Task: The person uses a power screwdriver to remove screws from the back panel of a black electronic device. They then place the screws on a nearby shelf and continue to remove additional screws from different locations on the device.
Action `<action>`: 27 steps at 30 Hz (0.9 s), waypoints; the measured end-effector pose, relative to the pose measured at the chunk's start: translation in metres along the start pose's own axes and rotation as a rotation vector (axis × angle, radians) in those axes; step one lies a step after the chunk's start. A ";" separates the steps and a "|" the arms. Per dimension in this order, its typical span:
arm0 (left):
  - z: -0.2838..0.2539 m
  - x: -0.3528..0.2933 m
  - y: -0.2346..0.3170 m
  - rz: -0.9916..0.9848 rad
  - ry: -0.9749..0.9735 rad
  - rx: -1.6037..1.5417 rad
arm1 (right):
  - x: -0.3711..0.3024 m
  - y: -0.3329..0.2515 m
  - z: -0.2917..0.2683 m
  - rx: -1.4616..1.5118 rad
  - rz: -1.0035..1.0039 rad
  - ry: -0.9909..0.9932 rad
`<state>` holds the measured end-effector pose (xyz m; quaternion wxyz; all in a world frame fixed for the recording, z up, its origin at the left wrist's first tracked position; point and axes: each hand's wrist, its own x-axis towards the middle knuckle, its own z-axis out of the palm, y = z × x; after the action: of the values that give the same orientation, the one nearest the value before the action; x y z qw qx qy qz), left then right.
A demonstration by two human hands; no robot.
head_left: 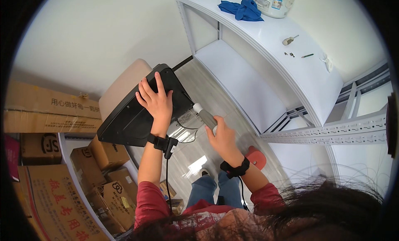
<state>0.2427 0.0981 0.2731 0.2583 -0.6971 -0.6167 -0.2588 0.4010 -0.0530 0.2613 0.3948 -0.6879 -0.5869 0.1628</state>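
Observation:
My left hand (156, 100) lies with fingers spread on the black panel (137, 112) of a bulky tilted piece. Its other side is a rounded beige shell (124, 84). In my closed right hand (225, 140) is a grey cylindrical handheld tool (206, 119) with a white end. That white end is at the right edge of the black panel; whether it touches, I cannot tell. A thin black cable (187, 128) hangs in a loop below the panel. Black bands with small devices are on both my wrists.
To the right, a white shelf unit (286, 66) holds a blue cloth (243, 9), a white tub (273, 3), a screwdriver (289, 40), small dark screws (289, 55) and a green stick (307, 55). Cardboard boxes (62, 199) fill the left. A red stool (254, 158) stands on the floor.

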 end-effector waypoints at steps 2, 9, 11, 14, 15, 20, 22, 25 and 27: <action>0.000 0.003 0.001 0.000 0.001 -0.004 | -0.003 -0.003 0.004 0.029 0.093 -0.044; -0.003 0.000 0.000 0.001 0.000 -0.006 | 0.001 0.008 0.000 -0.020 0.231 0.019; -0.003 -0.006 0.000 0.003 0.016 0.003 | 0.002 -0.002 -0.004 0.120 0.208 0.098; -0.003 -0.008 0.000 0.015 0.040 -0.006 | -0.005 0.002 0.000 0.111 0.098 0.083; -0.004 -0.007 0.000 0.016 0.037 -0.014 | -0.007 0.005 0.002 0.068 0.008 0.092; -0.003 -0.005 0.001 0.001 0.009 -0.027 | -0.010 -0.001 0.008 0.009 -0.096 0.132; -0.005 -0.002 0.002 -0.007 0.001 -0.044 | -0.009 0.002 0.010 -0.065 -0.040 0.116; -0.005 -0.004 0.001 -0.007 -0.009 -0.047 | -0.009 0.001 0.010 -0.043 0.137 -0.001; -0.003 -0.005 0.001 -0.008 -0.005 -0.034 | -0.009 -0.002 0.008 0.006 0.224 -0.081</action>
<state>0.2435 0.0925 0.2718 0.2440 -0.6996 -0.6154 -0.2688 0.3917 -0.0590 0.2554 0.3520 -0.7409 -0.5215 0.2351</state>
